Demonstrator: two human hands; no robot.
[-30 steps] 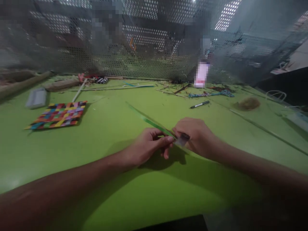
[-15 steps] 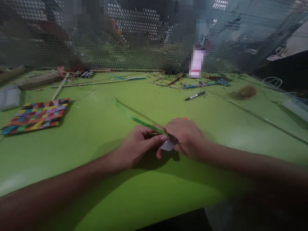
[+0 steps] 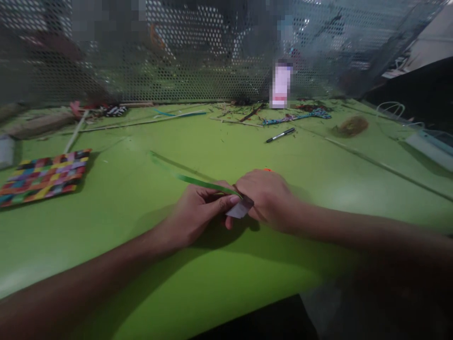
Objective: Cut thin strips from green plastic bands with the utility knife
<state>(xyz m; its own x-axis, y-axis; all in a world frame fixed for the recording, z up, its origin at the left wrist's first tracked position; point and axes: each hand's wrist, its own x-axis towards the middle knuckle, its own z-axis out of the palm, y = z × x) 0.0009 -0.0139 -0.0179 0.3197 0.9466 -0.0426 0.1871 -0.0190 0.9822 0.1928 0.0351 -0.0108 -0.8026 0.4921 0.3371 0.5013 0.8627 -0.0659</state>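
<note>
My left hand pinches the near end of a long thin green strip between thumb and fingers. The strip runs away to the upper left, just above the green table. My right hand is closed right beside the left and grips a small knife whose pale flat blade pokes out below the fingers. The blade sits against the strip's near end. A bit of orange shows behind my right hand; I cannot tell what it is.
A multicoloured woven mat lies at the left. A black pen lies beyond my hands. Loose strips, sticks and scraps line the back edge under a perforated metal screen. A brown fibre tuft sits at the right.
Both hands stay joined on the strip and blade; the blade shows a little more below the fingers. The view has swung right, so the mat and the rest of the table sit further left.
</note>
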